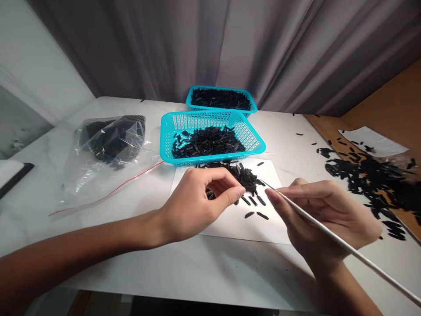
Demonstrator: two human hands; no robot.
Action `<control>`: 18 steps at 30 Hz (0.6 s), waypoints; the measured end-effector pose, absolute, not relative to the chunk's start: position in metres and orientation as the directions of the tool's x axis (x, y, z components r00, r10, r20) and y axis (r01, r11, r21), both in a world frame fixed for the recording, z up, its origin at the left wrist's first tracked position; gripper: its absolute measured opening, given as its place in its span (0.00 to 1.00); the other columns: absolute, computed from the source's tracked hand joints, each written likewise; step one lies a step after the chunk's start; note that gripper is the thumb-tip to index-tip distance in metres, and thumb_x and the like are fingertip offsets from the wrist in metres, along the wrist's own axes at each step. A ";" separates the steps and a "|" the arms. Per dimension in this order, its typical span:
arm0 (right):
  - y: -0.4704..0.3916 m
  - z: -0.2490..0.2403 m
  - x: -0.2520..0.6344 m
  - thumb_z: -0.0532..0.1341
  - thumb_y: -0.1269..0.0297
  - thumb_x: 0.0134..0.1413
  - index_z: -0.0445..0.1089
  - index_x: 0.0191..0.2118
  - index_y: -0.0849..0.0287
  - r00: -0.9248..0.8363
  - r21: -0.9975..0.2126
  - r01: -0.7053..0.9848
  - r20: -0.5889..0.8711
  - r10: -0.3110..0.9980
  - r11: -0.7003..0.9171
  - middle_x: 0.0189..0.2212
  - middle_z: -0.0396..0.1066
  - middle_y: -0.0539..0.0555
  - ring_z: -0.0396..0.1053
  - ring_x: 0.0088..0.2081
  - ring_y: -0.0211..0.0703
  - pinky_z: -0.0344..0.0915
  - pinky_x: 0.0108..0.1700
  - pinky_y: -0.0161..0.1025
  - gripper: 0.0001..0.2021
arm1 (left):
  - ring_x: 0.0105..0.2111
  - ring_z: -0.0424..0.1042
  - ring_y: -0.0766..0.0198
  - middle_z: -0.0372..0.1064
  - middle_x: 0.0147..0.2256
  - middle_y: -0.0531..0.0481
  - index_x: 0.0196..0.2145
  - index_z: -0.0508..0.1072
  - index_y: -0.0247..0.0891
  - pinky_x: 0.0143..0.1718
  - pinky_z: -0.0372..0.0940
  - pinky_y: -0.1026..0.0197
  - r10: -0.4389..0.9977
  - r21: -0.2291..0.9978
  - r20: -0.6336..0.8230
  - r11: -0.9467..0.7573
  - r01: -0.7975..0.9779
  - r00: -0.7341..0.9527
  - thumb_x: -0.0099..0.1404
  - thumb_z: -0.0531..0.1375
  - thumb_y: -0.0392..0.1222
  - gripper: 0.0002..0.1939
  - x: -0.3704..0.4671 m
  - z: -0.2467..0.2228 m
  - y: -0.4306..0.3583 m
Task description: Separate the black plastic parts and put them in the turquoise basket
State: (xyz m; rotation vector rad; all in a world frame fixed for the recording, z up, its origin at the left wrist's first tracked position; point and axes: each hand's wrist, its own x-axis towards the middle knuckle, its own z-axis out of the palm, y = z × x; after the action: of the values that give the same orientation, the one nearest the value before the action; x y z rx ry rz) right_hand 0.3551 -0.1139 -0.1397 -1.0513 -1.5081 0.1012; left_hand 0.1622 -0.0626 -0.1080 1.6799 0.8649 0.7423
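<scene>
Over the white paper, my left hand pinches a black piece at the pile's near side; my right hand holds a thin pale tool, best worked lightly

No text, label, brand, number or sign can be read anywhere here, neither on the blue baskets nor on the plastic bag
</scene>
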 end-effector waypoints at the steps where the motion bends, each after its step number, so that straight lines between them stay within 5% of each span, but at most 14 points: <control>1: -0.113 -0.138 0.355 0.72 0.76 0.45 0.76 0.33 0.53 0.133 -0.616 0.513 0.745 0.653 0.598 0.18 0.70 0.46 0.58 0.15 0.37 0.48 0.14 0.39 0.12 | 0.31 0.73 0.65 0.76 0.30 0.51 0.31 0.76 0.36 0.34 0.67 0.64 0.837 0.964 0.065 -0.193 0.181 0.543 0.67 0.61 0.41 0.09 0.162 -0.109 -0.062; 8: -0.111 -0.128 0.354 0.69 0.81 0.45 0.75 0.33 0.55 0.027 -0.592 0.442 0.759 0.650 0.673 0.31 0.78 0.54 0.75 0.30 0.49 0.71 0.25 0.45 0.13 | 0.29 0.73 0.68 0.78 0.31 0.52 0.35 0.79 0.36 0.32 0.67 0.65 0.811 0.855 0.329 -0.473 0.211 0.484 0.64 0.65 0.36 0.02 0.161 -0.112 -0.061; 18: -0.113 -0.133 0.356 0.69 0.84 0.44 0.76 0.36 0.56 -0.023 -0.599 0.405 0.748 0.663 0.691 0.34 0.80 0.55 0.79 0.34 0.52 0.75 0.30 0.47 0.16 | 0.28 0.74 0.67 0.79 0.31 0.51 0.35 0.79 0.35 0.32 0.69 0.64 0.818 0.846 0.357 -0.488 0.216 0.451 0.64 0.65 0.35 0.02 0.160 -0.109 -0.063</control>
State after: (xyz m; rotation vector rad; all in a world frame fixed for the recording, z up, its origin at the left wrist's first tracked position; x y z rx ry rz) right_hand 0.3555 -0.1131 -0.1331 -0.8798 -1.6466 0.2557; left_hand 0.1603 -0.0630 -0.1088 1.9544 0.8656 1.0236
